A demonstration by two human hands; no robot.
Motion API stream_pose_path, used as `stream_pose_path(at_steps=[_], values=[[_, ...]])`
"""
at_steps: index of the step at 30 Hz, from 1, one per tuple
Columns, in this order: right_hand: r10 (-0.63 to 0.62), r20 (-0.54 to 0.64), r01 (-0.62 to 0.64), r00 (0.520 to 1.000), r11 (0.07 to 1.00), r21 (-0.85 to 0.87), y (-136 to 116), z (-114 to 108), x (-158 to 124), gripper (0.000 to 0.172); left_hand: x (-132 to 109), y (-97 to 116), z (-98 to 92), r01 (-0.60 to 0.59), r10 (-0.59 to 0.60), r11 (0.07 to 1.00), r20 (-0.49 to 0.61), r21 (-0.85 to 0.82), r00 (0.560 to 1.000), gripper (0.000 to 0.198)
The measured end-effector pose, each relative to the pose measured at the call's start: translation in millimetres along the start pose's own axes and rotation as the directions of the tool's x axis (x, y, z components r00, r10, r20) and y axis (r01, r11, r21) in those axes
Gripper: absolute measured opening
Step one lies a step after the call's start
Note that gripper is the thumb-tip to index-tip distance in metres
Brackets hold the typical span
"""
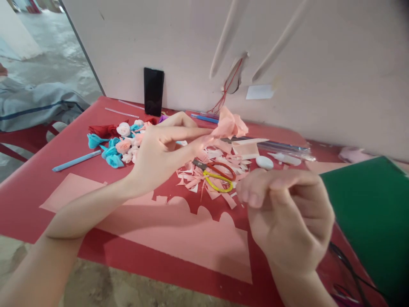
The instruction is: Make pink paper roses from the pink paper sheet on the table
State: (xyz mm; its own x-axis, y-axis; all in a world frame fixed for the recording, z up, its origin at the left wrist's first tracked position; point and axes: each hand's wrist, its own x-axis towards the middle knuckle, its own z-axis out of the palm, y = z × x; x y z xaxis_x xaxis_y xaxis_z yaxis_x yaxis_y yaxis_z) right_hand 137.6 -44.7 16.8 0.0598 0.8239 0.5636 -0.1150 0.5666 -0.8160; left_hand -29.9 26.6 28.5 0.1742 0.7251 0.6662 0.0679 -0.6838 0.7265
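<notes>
My left hand (pixel 162 147) is raised over the red table (pixel 38 179), its fingertips pinched on a pink crepe-paper flower (pixel 230 123). My right hand (pixel 287 213) is nearer to me, its fingers curled shut; whatever they pinch is too thin to make out. Below and between the hands lie scissors (pixel 217 172) with red and yellow handles on a heap of pink paper scraps (pixel 211 179). A pink paper sheet (pixel 179 230) with a scalloped cut edge lies flat in front of me.
A pile of small pink, white, blue and red paper roses (pixel 116 143) sits at left. A blue pen (pixel 76 160) lies near it. A black phone (pixel 154 91) leans on the wall. A green sheet (pixel 373 213) covers the right. A white glue bottle (pixel 287 158) lies beyond the scraps.
</notes>
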Motion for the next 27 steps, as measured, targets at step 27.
stream_pose_path(at_steps=[27], values=[[-0.167,-0.373,0.033,0.913,0.94,-0.34,24.2,43.7,17.0,0.015,-6.5,1.4,7.4,-0.077,0.077,0.997,-0.025,-0.006,0.997,0.011]])
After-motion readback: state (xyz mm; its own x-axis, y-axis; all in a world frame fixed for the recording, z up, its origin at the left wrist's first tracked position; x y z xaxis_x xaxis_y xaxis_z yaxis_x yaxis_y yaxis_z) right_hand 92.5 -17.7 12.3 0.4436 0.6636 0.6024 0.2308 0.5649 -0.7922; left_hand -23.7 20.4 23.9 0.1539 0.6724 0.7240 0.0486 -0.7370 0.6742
